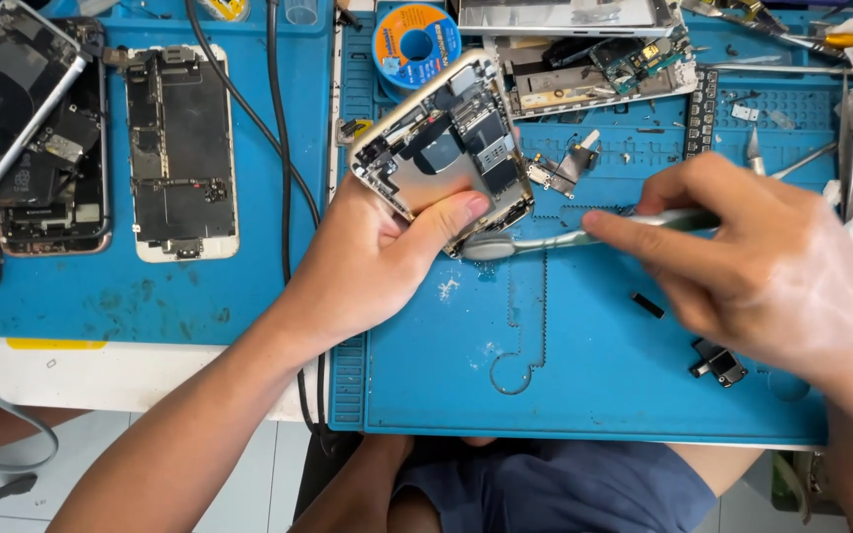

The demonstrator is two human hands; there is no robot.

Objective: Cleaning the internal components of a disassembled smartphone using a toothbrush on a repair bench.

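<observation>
My left hand (372, 259) grips an opened phone housing (443, 138) with its inner parts exposed, held tilted above the blue work mat (584, 385); my thumb presses on its lower half. My right hand (762, 266) holds a slim metal tool (584, 235) like a pen. The tool's flat rounded end lies against the lower edge of the phone housing. Both hands hover over the middle of the mat.
A second blue mat (150, 296) on the left carries several dismantled phones (182, 153). A solder spool (416, 41), circuit boards (634, 61) and tools lie at the back. Small black parts (718, 363) rest on the mat near my right hand. Black cables (278, 138) run between the mats.
</observation>
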